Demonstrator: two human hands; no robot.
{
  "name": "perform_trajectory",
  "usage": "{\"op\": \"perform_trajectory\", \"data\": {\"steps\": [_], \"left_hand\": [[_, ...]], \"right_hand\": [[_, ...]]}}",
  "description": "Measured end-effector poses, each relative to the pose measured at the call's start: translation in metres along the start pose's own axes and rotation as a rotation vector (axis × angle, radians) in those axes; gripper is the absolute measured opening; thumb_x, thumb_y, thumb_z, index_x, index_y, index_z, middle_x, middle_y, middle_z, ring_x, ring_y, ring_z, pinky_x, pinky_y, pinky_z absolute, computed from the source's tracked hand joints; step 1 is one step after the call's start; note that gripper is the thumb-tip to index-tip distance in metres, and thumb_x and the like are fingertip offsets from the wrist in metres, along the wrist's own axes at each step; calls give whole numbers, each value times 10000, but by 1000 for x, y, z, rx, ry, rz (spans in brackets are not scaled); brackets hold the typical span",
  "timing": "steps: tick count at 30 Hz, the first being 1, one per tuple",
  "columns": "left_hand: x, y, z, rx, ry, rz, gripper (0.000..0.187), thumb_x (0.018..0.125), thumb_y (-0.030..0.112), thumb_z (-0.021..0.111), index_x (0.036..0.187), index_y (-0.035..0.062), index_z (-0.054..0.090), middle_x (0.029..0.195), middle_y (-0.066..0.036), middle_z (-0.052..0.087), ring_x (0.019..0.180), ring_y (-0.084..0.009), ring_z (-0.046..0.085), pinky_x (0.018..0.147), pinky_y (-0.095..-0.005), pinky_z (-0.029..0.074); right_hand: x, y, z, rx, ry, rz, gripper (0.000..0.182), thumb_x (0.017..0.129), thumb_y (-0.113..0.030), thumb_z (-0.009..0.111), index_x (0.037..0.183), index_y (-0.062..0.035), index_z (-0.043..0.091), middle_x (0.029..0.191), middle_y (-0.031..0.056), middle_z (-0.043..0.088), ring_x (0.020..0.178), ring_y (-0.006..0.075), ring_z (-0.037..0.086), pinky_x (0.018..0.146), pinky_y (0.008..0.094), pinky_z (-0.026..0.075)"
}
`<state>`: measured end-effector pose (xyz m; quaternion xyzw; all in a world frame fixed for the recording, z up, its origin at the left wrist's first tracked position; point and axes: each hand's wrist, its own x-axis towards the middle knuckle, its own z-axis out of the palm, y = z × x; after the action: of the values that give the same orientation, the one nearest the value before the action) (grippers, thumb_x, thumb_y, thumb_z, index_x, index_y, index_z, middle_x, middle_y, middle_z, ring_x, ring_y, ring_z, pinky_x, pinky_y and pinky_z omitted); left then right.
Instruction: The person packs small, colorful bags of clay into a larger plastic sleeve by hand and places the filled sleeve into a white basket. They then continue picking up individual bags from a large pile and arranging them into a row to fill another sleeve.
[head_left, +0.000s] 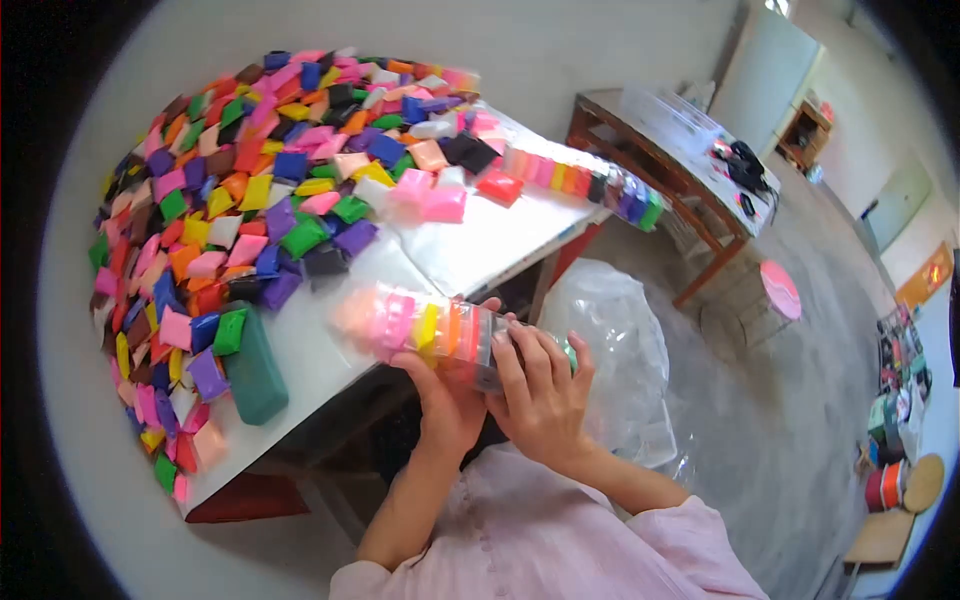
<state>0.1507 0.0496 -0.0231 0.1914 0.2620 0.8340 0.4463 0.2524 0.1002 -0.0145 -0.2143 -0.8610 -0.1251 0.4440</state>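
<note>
Clear pack of colourful packets (455, 332) is up in both hands, right by the near edge of the white bench (315, 365), and one end's pretty blurry. Left hand (447, 405) has it gripped from below, thumb along the side, while the right hand (540, 390) is curled over the other end, so both are holding it. There's a huge pile of small coloured packets (250, 215) spread over the bench, plus a dark green block (260, 375) beside it. Another filled clear pack (572, 180) lies at the bench's far corner.
</note>
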Motion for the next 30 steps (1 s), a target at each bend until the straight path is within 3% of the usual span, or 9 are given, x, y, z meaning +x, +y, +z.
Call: {"op": "perform_trajectory", "data": {"steps": [4, 5, 9, 16, 19, 21, 23, 27, 30], "left_hand": [[15, -26, -16, -135, -233, -207, 1106, 713, 917, 321, 1414, 67, 417, 1322, -183, 568, 1188, -300, 575, 1007, -449, 459], [18, -35, -16, -171, -280, -260, 1113, 707, 920, 318, 1412, 65, 419, 1313, -183, 575, 1176, -303, 583, 994, -455, 468], [25, -76, -10, -283, -409, -480, 1124, 697, 930, 307, 1398, 61, 437, 1299, -178, 590, 1155, -304, 597, 985, -475, 478], [9, -149, 31, -45, -350, -755, 1133, 722, 930, 302, 1432, 57, 434, 1342, -161, 574, 1264, -281, 526, 1057, -466, 426], [-9, -182, 35, 94, -438, -860, 1000, 849, 851, 233, 1452, 77, 424, 1378, -124, 557, 1283, -254, 511, 1059, -418, 412], [-21, -217, 14, 209, -408, -1019, 822, 954, 736, 253, 1433, 100, 460, 1415, -100, 520, 1243, -238, 544, 1022, -416, 435], [-44, -240, -12, 689, -802, -881, 744, 960, 667, 374, 1390, 74, 506, 1437, -132, 493, 1244, -277, 547, 1042, -456, 413], [-87, -258, -52, 1405, -1649, -219, 594, 982, 547, 442, 1380, 114, 530, 1436, -163, 491, 1155, -339, 609, 983, -483, 464], [-84, -271, -67, 1589, -1802, -381, 563, 966, 544, 481, 1330, 128, 584, 1429, -186, 485, 1134, -377, 607, 979, -512, 435]], "right_hand": [[-16, 24, -69, 416, -196, 281, 827, 701, -343, 820, 1378, -25, 465, 1322, 169, 546, 1196, 321, 542, 1047, 577, 328], [-26, 35, -77, 344, -236, 304, 1050, 634, -424, 867, 1454, -5, 362, 1380, 199, 496, 1238, 364, 505, 1052, 581, 325], [-43, 50, -87, 178, -293, 451, 1164, 624, -497, 856, 1503, 12, 287, 1428, 242, 439, 1218, 410, 515, 1017, 485, 407], [-122, 77, -85, 245, -215, 841, 901, 678, -303, 854, 1418, -5, 436, 1218, 194, 611, 1016, 310, 653, 838, 369, 530], [-147, 85, -114, 380, -204, 1259, 662, 718, -157, 817, 1308, -2, 559, 965, 108, 692, 885, 166, 663, 814, 315, 526], [-180, 91, -126, 263, -137, 1293, 651, 727, -151, 811, 1306, 6, 557, 944, 89, 692, 860, 148, 663, 793, 301, 528], [-234, 102, -128, 172, -9, 1313, 622, 710, -240, 800, 1244, -1, 588, 836, 119, 684, 749, 235, 670, 695, 343, 526], [-282, 112, -161, -58, 23, 1480, 518, 731, -231, 778, 1166, -1, 616, 814, 93, 696, 733, 215, 680, 657, 348, 517], [-347, 125, -166, -177, 22, 1516, 417, 750, -204, 759, 1092, -3, 630, 810, 91, 713, 716, 194, 698, 652, 349, 526]]}}
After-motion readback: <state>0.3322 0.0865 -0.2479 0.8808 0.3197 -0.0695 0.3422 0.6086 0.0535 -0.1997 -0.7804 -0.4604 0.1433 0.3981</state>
